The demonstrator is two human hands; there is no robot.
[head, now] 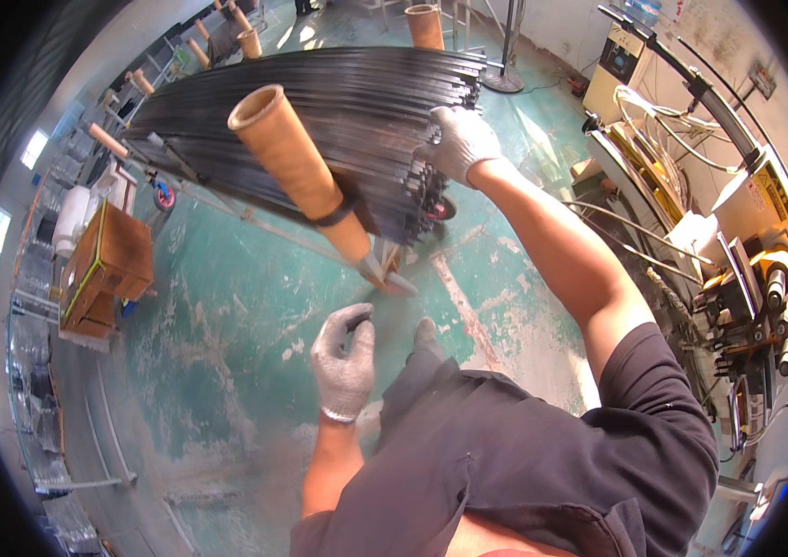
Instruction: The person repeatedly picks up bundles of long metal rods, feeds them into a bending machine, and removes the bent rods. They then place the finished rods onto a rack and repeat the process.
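Observation:
A thick stack of long black strips or tubes [282,90] lies on a wheeled rack before me, its uneven ends at the right. My right hand [465,143], in a pale knit glove, is at those ends with thumb and fingers apart; whether it grips any piece is unclear. My left hand [345,362], gloved too, hangs over the floor in front of my body. Its fingers are curled, with a gap to the thumb and nothing held. A tan cardboard tube [296,160] stands tilted on a post along the rack's near side.
Another cardboard tube [425,26] rises behind the stack. On the right stands a machine [770,278] with cables [686,132]. At the left is a brown wooden cabinet [112,264] beside a white roll [72,219]. The green floor [226,334] is worn and patchy.

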